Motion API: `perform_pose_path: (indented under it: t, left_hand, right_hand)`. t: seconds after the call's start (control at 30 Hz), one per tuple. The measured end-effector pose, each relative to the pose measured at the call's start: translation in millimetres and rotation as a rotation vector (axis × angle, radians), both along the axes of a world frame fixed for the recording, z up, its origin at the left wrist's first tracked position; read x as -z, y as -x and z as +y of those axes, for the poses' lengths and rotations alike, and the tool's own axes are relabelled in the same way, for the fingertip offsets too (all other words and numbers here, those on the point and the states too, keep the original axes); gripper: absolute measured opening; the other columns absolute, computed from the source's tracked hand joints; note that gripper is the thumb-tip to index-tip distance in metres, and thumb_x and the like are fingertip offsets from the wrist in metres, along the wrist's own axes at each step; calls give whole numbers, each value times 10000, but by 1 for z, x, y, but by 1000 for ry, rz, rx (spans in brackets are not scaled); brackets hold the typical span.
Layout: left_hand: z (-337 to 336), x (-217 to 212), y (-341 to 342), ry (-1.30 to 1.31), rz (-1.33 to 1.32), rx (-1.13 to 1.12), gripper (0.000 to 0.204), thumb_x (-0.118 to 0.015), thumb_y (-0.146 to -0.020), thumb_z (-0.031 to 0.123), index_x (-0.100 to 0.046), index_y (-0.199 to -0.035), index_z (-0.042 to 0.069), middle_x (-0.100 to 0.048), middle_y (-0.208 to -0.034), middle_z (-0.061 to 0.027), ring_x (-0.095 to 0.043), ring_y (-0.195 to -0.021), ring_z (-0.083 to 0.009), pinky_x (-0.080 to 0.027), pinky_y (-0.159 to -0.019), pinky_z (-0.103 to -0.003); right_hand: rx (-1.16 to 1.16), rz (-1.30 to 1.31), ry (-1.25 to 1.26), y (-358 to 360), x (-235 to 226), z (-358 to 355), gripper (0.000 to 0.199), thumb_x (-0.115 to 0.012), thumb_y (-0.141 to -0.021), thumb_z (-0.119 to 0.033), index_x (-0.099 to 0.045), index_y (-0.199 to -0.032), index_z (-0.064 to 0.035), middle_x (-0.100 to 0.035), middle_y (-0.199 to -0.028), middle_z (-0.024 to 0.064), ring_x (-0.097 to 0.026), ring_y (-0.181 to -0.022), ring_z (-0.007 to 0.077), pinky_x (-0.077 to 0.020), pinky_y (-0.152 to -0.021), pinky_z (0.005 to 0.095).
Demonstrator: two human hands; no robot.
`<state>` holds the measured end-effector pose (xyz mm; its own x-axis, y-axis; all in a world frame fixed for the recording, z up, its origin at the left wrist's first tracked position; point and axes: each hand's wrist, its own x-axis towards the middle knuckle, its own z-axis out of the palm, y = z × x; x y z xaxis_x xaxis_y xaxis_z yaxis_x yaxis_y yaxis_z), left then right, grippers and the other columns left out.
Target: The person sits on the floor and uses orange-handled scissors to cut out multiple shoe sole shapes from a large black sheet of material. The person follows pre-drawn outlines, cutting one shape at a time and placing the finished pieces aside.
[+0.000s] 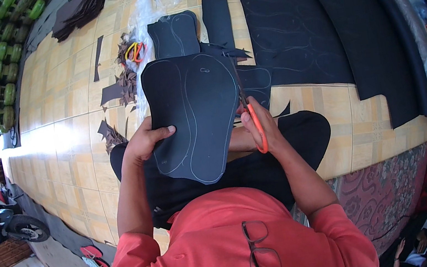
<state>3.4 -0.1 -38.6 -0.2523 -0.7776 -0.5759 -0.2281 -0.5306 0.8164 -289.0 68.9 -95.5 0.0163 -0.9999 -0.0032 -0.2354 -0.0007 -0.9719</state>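
Head view: 1 dark foam sheet (194, 117) w/ chalked curved outlines, held up over the lap, above the tiled floor (61, 124). 1 pr orange-handled scissors (252, 119). L hand (145, 141) grips sheet's left edge, thumb on top. R hand (260, 129) closed round scissor handles, blades at sheet's right edge. Offcuts (124, 80) scattered on floor beyond

A floor workshop for cutting foam: black foam sheets (317, 11) and offcut scraps (124, 80) spread over tan floor tiles (63, 101)
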Motion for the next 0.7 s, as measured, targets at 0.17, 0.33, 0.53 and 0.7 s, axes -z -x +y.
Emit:
perform_pose_path:
  t: [0.17, 0.33, 0.53, 0.7]
  left_hand:
    - [-3, 1, -5, -33, 75, 19, 610, -739, -758, 82, -488, -1297, -55, -646, -1085, -112, -617, -973, -188, -490, -881, -310]
    - [-8, -5, -8, -61, 66, 61, 591, -734, -754, 70, -508, -1287, -50, -648, -1090, -117, -621, -985, -192, -490, -888, -315]
    - [-4, 11, -19, -62, 1, 144, 547, -736, -744, 79, -554, -1244, -49, -659, -1068, -109, -620, -982, -194, -480, -891, -309]
    - [-13, 6, -21, -118, 50, 121, 536, -735, -731, 89, -569, -1219, -56, -669, -1033, -111, -623, -952, -190, -482, -876, -312]
  right_hand:
    - [-36, -2, -75, 7, -3, 6, 348, -539, -964, -316, -494, -803, -11, -528, -655, 141, -509, -597, 241, -428, -600, 363]
    - [-53, -43, -87, 12, -5, 11, 362, -541, -968, -313, -494, -785, -4, -481, -616, 149, -467, -561, 240, -406, -575, 364]
    - [-57, -42, -22, 10, -2, 3, 380, -514, -979, -321, -498, -788, 6, -479, -617, 156, -471, -571, 225, -408, -580, 364]
    - [-182, -62, -151, 21, -6, 7, 432, -444, -992, -388, -511, -807, -4, -473, -567, 62, -469, -485, 146, -377, -480, 282]
